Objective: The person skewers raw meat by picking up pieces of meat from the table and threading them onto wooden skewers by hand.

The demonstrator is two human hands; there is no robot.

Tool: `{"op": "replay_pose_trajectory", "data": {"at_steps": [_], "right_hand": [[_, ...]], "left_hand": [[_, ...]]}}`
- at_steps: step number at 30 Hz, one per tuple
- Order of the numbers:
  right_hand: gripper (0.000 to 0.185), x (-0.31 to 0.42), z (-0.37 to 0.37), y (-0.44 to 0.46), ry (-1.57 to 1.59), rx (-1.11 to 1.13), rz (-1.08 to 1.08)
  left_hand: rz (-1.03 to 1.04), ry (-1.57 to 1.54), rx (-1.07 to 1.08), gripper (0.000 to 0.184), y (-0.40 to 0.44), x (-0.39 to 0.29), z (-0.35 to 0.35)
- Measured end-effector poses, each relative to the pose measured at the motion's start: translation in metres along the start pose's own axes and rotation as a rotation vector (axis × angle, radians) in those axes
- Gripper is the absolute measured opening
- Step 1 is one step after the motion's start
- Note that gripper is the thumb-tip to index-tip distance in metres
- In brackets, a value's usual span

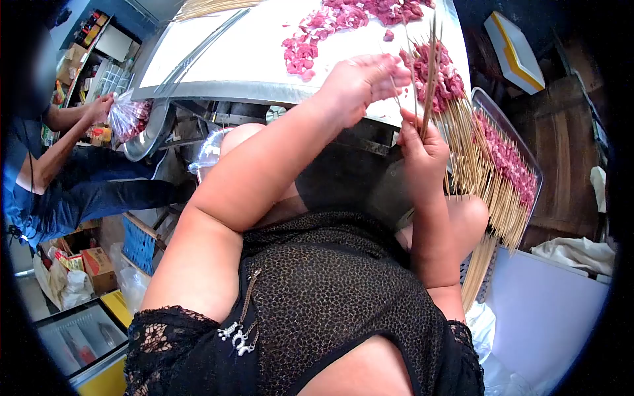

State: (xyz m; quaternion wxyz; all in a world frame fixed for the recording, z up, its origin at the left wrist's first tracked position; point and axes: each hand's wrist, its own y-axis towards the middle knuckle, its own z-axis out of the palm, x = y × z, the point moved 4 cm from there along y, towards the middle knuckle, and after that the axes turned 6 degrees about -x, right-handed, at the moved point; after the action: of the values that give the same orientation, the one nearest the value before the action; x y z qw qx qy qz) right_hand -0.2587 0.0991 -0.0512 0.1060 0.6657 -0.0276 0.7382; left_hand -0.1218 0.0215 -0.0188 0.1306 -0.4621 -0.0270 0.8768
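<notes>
My right hand (424, 148) is closed around several thin wooden sticks (431, 82), which point upward. Left of them, my left hand (366, 82) reaches toward the sticks with its fingers stretched out and somewhat blurred. A thin stick passes by its fingertips; whether they touch it is unclear. Pink-red meat pieces (302, 58) lie on the white table (244, 56). Just beyond my right hand, skewers loaded with meat (444, 76) rest at the table's right edge, their bare ends toward me. More loaded skewers (508, 155) fill a tray (536, 173) at the right.
Long thin rods (208, 46) lie on the table's left part. At the left, another person (46, 171) holds a clear bag (129, 117) with reddish contents. A white and yellow box (514, 53) stands at the upper right. A carton (99, 269) sits at the lower left.
</notes>
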Motion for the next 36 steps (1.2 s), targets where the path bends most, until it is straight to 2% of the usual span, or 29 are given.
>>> {"op": "replay_pose_trajectory", "data": {"at_steps": [3, 5, 6, 7, 8, 9, 10, 11, 13, 15, 17, 19, 20, 21, 23, 27, 29, 30, 31, 33, 36], "right_hand": [[0.022, 0.002, -0.002, 0.001, 0.051, -0.024, 0.008], [0.022, 0.001, -0.003, 0.0, 0.07, -0.042, 0.03], [0.021, 0.001, -0.005, 0.001, 0.067, -0.04, 0.017], [0.021, 0.002, -0.006, 0.001, 0.063, -0.038, 0.003], [0.02, 0.003, -0.006, 0.001, 0.073, -0.04, -0.009], [0.02, 0.004, -0.006, 0.001, 0.073, -0.041, -0.009], [0.021, 0.005, -0.006, 0.0, 0.074, -0.039, -0.002], [0.021, 0.005, -0.005, 0.0, 0.076, -0.036, 0.005], [0.021, 0.004, -0.003, -0.001, 0.044, -0.036, -0.011], [0.021, 0.002, -0.002, 0.001, 0.008, -0.04, -0.026], [0.021, -0.002, -0.001, 0.001, 0.018, -0.02, 0.008], [0.021, -0.001, 0.001, 0.003, 0.031, -0.012, -0.025], [0.022, -0.001, 0.001, 0.003, 0.016, -0.001, -0.018], [0.022, -0.001, 0.002, 0.002, 0.001, 0.01, -0.01], [0.022, -0.003, 0.003, 0.002, 0.005, 0.011, -0.017], [0.023, 0.0, 0.004, 0.001, -0.022, 0.021, -0.008], [0.022, 0.001, 0.004, 0.0, 0.011, 0.005, 0.019], [0.021, -0.001, 0.004, 0.0, 0.001, 0.024, 0.03], [0.021, -0.002, 0.005, 0.0, -0.008, 0.044, 0.041], [0.021, 0.001, 0.006, -0.001, -0.025, 0.03, 0.021], [0.02, -0.001, 0.007, -0.001, -0.067, 0.047, 0.013]], "left_hand": [[-0.036, 0.09, 0.054, 0.029, -0.006, 0.004, 0.002], [-0.077, 0.514, 0.181, 0.034, -0.007, -0.009, 0.002], [0.003, 0.778, 0.166, 0.038, -0.005, -0.024, -0.002], [0.155, 0.984, 0.087, 0.036, 0.014, -0.036, -0.022], [0.334, 1.066, -0.07, 0.03, 0.024, -0.057, -0.038], [0.33, 1.117, -0.248, 0.025, 0.038, -0.074, -0.059], [0.417, 1.016, -0.277, 0.023, 0.055, -0.089, -0.084], [0.467, 1.205, -0.386, 0.021, 0.06, -0.105, -0.095], [0.473, 1.235, -0.404, 0.022, 0.072, -0.109, -0.115], [0.442, 1.504, -0.469, 0.026, 0.073, -0.107, -0.115], [0.431, 1.544, -0.479, 0.03, 0.076, -0.099, -0.11], [0.404, 1.605, -0.368, 0.028, 0.078, -0.091, -0.101], [0.397, 1.745, -0.324, 0.025, 0.08, -0.09, -0.097], [0.396, 1.746, -0.322, 0.025, 0.082, -0.089, -0.097], [0.356, 1.973, -0.346, 0.023, 0.08, -0.088, -0.091], [0.286, 1.83, -0.174, 0.023, 0.056, -0.087, -0.078], [0.226, 1.286, -0.195, 0.015, 0.048, -0.084, -0.079], [0.125, 1.067, -0.216, 0.016, 0.043, -0.081, -0.076], [0.128, 1.07, -0.211, 0.016, 0.041, -0.08, -0.074], [-0.001, 0.645, -0.217, 0.021, 0.035, -0.075, -0.07], [-0.02, 0.515, -0.178, 0.018, 0.035, -0.074, -0.066]]}}
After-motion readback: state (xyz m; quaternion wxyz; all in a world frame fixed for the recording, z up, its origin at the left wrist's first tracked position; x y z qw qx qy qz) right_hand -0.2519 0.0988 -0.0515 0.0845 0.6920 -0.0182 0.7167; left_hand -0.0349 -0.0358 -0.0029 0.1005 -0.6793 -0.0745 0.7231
